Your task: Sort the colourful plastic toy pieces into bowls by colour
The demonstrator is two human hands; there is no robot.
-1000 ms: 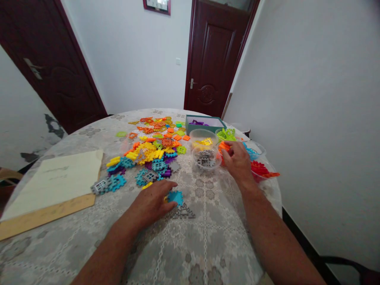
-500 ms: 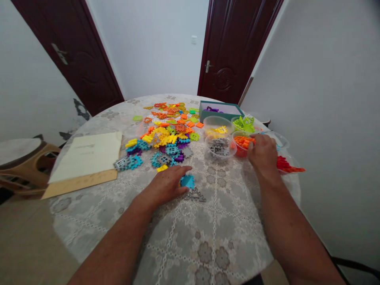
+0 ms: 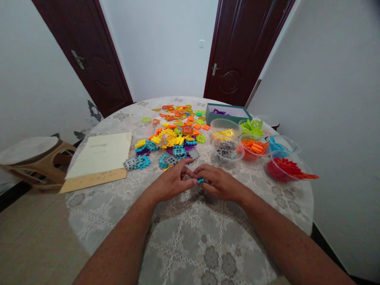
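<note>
Both hands meet low over the near-middle of the table, fingertips close together. A small part of a blue interlocking plastic tile (image 3: pixel 201 180) shows between them; the rest is covered by fingers. My left hand (image 3: pixel 170 182) has its thumb against the tile, middle fingers bent in and forefinger stretched forward. From the other side, my right hand (image 3: pixel 221 183) curls its fingers and thumb around it. Just beyond lies a heap of interlocking tiles (image 3: pixel 166 138) in yellow, orange, blue, purple and grey.
Clear tubs hold grey pieces (image 3: pixel 228 149), orange pieces (image 3: pixel 255 146), red pieces (image 3: pixel 286 168), blue pieces (image 3: pixel 277 146), green pieces (image 3: pixel 252 127) and yellow pieces (image 3: pixel 227 132). Behind stands a green-edged box (image 3: pixel 228 116) with purple pieces. A paper sheet (image 3: pixel 101 154) on cardboard lies left.
My right hand has left the tub of orange pieces and come back left to my left hand. The blue tile is now mostly hidden between both hands. The view has shifted slightly.
</note>
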